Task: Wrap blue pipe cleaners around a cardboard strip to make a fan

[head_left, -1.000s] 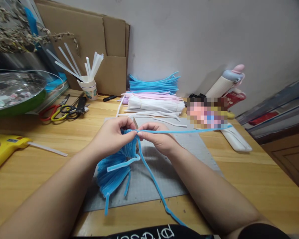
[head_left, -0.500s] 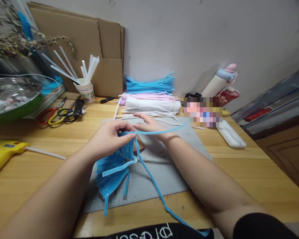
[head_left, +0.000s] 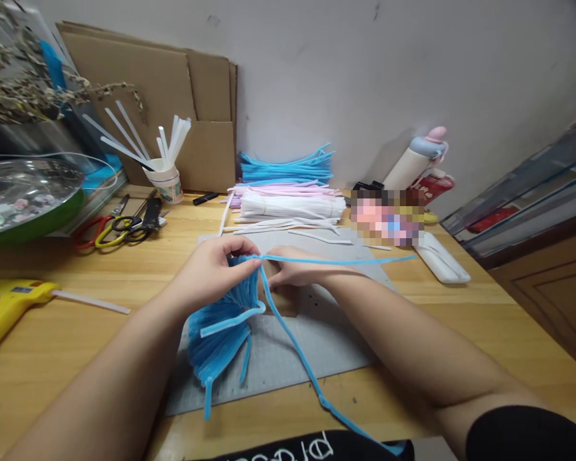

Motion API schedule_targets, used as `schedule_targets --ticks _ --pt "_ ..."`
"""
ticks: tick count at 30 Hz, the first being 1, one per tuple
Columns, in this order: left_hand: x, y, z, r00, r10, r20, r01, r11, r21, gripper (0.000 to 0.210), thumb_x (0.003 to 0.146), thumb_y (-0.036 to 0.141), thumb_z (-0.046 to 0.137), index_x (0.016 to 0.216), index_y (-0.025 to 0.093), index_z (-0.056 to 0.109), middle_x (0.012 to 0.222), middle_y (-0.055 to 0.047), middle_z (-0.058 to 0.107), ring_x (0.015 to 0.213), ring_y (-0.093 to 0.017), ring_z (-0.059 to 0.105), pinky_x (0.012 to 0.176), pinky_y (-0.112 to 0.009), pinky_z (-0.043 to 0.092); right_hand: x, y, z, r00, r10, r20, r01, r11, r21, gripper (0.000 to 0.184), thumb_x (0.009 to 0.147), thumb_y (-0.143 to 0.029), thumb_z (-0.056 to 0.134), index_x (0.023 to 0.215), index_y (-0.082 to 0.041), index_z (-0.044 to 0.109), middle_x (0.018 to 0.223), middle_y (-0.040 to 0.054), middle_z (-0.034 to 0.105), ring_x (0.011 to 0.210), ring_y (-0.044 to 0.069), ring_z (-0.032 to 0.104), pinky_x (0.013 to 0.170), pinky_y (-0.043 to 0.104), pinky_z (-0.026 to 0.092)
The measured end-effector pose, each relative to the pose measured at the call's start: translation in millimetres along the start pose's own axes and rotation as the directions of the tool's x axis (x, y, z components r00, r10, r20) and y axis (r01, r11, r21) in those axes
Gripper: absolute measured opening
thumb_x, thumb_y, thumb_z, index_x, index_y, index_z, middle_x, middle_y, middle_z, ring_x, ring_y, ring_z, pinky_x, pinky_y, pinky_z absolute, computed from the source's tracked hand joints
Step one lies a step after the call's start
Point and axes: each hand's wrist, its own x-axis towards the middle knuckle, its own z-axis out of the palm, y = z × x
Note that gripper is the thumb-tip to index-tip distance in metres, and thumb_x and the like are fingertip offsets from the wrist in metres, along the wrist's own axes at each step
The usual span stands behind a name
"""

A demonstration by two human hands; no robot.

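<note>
My left hand [head_left: 225,266] pinches blue pipe cleaners between thumb and fingers, at the top of a blue pipe-cleaner bundle [head_left: 216,349]. The bundle is wound at its upper part and fans out toward the lower left. From the pinch, one blue pipe cleaner [head_left: 340,261] stretches right across the front of my right wrist. Another long blue strand [head_left: 297,349] runs down to the front edge, with a joint partway along. My right hand [head_left: 295,264] is closed at a brown cardboard piece [head_left: 285,302] beside the bundle; some of its fingers are hidden.
Beneath the hands lies a grey mat [head_left: 336,342]. Behind it are white pipe cleaners [head_left: 292,208] and blue pipe cleaners [head_left: 285,168]. Scissors [head_left: 120,230] and a yellow glue gun [head_left: 16,304] lie left. A white bottle [head_left: 408,168] stands at the back right.
My right hand has gone from fingers spread to closed at the cardboard, coming lower and nearer. The rightward blue strand now lies straighter. My left hand keeps its pinch.
</note>
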Motion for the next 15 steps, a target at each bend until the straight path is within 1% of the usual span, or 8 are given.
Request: schedule_targets --ticks 2,3,5,7,8,10,13,15 --pt "0 0 0.4 1.0 -0.017 -0.022 0.016 1.0 -0.004 0.02 0.078 0.036 0.061 0.085 0.019 0.067 0.076 0.0 0.066 0.069 -0.015 0.058 0.062 -0.024 0.043 -15 0 -4 0.994 0.09 -0.062 -0.077 0.978 0.194 0.023 0.064 -0.034 0.073 0.076 -0.017 0.064 0.073 -0.0005 0.064 0.073 0.017 0.057 0.062 0.025 0.041" --pt "0 0 0.6 0.999 -0.023 -0.031 0.022 1.0 -0.013 0.02 0.078 0.037 0.061 0.085 0.019 0.067 0.075 0.001 0.066 0.069 -0.014 0.057 0.062 -0.023 0.043 -22 -1 -4 0.981 0.137 -0.134 -0.085 0.937 0.339 0.021 0.068 -0.035 0.069 0.08 -0.017 0.064 0.076 0.0 0.065 0.073 0.017 0.057 0.062 0.025 0.041" --pt "1 -1 1.4 0.998 -0.037 -0.044 0.035 0.999 -0.034 0.021 0.078 0.038 0.061 0.084 0.019 0.067 0.075 0.0 0.066 0.067 -0.014 0.056 0.061 -0.023 0.043 -35 -3 1 0.939 0.215 -0.269 -0.001 0.784 0.621 0.025 0.074 -0.037 0.063 0.091 -0.019 0.064 0.086 0.0014 0.068 0.076 0.017 0.06 0.065 0.026 0.044" --pt "3 -1 2.4 0.997 -0.056 -0.056 0.053 0.997 -0.052 0.022 0.078 0.039 0.062 0.082 0.018 0.067 0.073 0.0 0.065 0.065 -0.013 0.055 0.059 -0.022 0.042 -45 -4 9 0.918 0.234 -0.321 0.113 0.621 0.775 0.03 0.076 -0.038 0.063 0.101 -0.02 0.063 0.095 0.0027 0.069 0.082 0.018 0.062 0.071 0.028 0.047" --pt "4 -1 2.9 0.996 -0.064 -0.065 0.06 0.996 -0.061 0.023 0.077 0.039 0.063 0.08 0.017 0.067 0.073 0.0 0.065 0.064 -0.013 0.054 0.059 -0.022 0.042 -49 -4 13 0.917 0.221 -0.333 0.157 0.566 0.81 0.032 0.077 -0.037 0.064 0.104 -0.021 0.063 0.098 0.0029 0.069 0.085 0.019 0.063 0.074 0.029 0.047" --pt "5 -1 3.4 0.993 -0.078 -0.084 0.071 0.994 -0.079 0.023 0.075 0.039 0.065 0.079 0.017 0.066 0.072 0.0 0.064 0.063 -0.012 0.054 0.058 -0.022 0.042 -54 -3 20 0.913 0.19 -0.36 0.22 0.515 0.829 0.032 0.077 -0.035 0.066 0.106 -0.022 0.064 0.1 0.0027 0.07 0.091 0.02 0.063 0.08 0.03 0.047" --pt "6 -1 2.6 0.989 -0.099 -0.109 0.09 0.992 -0.084 0.024 0.071 0.039 0.067 0.082 0.017 0.067 0.075 0.0 0.066 0.065 -0.013 0.055 0.06 -0.023 0.043 -56 1 26 0.896 0.164 -0.413 0.284 0.503 0.816 0.03 0.077 -0.034 0.068 0.105 -0.023 0.066 0.1 0.002 0.07 0.096 0.02 0.063 0.084 0.03 0.047" --pt "6 -1 1.5 0.987 -0.117 -0.113 0.11 0.991 -0.071 0.027 0.071 0.04 0.067 0.085 0.018 0.068 0.076 -0.001 0.067 0.067 -0.014 0.056 0.061 -0.024 0.043 -55 3 28 0.882 0.157 -0.444 0.317 0.498 0.807 0.028 0.077 -0.032 0.068 0.102 -0.023 0.067 0.099 0.0014 0.071 0.095 0.02 0.064 0.086 0.031 0.046"
